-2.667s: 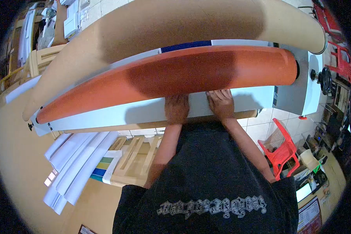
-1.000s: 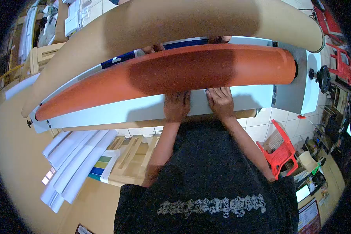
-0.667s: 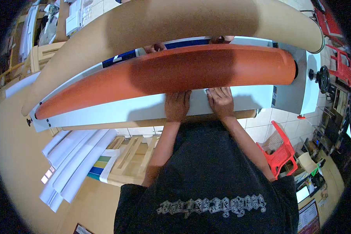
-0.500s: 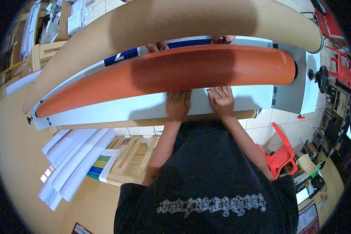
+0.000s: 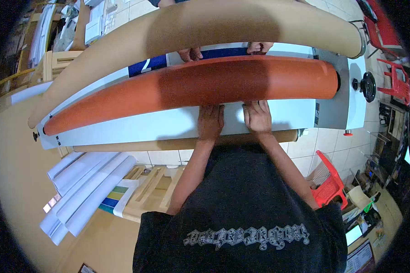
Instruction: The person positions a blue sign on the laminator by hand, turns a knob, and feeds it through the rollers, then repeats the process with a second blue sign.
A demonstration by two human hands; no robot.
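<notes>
nearest, a thin cardboard tube (image 5: 146, 144) ran along the front edge of the bench (image 5: 123, 129); on the bench lay a pale sheet (image 5: 234, 119), though i could not tell where its edges ended; the left hand (image 5: 210, 122) and the right hand (image 5: 257, 117) rested on it side by side, near each other, just in front of the orange roller (image 5: 191, 86); each grip was released, palms down and fingers flat, with the fingertips at the roller's lower edge; the sheet looked thin, light and limp, probably smooth enough to slide, and likely to crease or skew if pinched; flat palm pressure close to its front edge seemed the safest hold, with fingers kept out from under the roller; past the roller a blue print (image 5: 146, 66) showed, with another person's hands (image 5: 190, 53) resting at it; farthest, a thick brown roll (image 5: 191, 27) spanned the machine.
</notes>
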